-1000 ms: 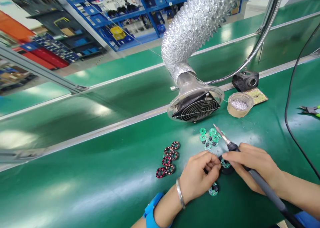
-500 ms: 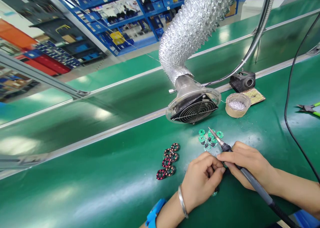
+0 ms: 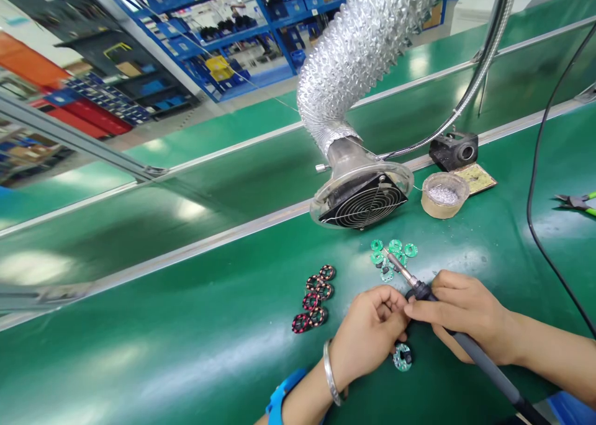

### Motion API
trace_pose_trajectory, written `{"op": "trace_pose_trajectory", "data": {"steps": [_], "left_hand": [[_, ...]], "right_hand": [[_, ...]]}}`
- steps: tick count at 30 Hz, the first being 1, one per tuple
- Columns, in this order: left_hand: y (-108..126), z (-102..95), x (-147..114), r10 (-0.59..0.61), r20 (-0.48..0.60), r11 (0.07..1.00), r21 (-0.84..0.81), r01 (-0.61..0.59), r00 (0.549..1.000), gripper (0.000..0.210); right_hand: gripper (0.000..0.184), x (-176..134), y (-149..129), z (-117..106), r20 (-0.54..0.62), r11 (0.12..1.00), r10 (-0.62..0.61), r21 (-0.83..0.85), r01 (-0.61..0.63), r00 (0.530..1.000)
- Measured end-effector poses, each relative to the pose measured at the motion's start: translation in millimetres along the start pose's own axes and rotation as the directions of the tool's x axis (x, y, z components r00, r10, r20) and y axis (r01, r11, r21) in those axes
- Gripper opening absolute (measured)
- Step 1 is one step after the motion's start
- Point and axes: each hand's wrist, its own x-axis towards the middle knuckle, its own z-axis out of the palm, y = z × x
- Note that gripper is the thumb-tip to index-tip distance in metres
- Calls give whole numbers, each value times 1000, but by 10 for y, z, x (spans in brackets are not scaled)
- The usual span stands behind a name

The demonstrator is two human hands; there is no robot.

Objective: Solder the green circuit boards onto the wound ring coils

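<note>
My right hand (image 3: 475, 316) is closed around a soldering iron (image 3: 475, 350), its metal tip pointing up and left over a cluster of small round green circuit boards (image 3: 395, 246). Just left of it, my left hand (image 3: 370, 332) has thumb and fingers pinched together. Its fingertips meet those of my right hand, and a small dark part shows there, mostly hidden. Below the left fingers, one round circuit board (image 3: 403, 357) with a black component lies face up. Several ring-shaped copper coils (image 3: 318, 316) sit in a group left of the hands.
A fume extractor hood (image 3: 365, 198) on a silver duct (image 3: 344, 71) hangs above the bench. Behind the hands stand a round tub of metal shavings (image 3: 444, 195), a yellowish sponge (image 3: 477, 178) and a black holder (image 3: 454, 151). Cutters (image 3: 577, 201) and a black cable (image 3: 535, 226) are at right.
Both hands have shifted slightly down. The iron's tip has moved left and down over the boards. The board below my left hand, mostly covered before, is now in plain sight.
</note>
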Motion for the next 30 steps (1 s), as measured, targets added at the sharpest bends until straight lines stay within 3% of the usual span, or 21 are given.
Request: {"op": "trace_pose_trajectory", "data": {"steps": [5,8,12,19,30], "left_hand": [[0,20,19,18,-27,1000,18,-18,999,8],[1,29,27,25,-45,999,34,-23,999,6],[3,27,24,19,-57,999,40,-17,998,6],[-8,27,33,10,-54,1000,18,-10,999,3],[-9,18,22,40,-52,999,28,-39,998,4]], "right_hand": [[39,-10,14,-25,37,1000,-14,-22,15,999],[39,43,-17,-84,-36,1000,2,24,-1,999],[42,108,-113,-235,-120,988,132,90,-122,984],[30,71,-246,-433,-80,913,326,286,-291,942],[28,77,-275,-417,-66,911,342,269,-313,937]]}}
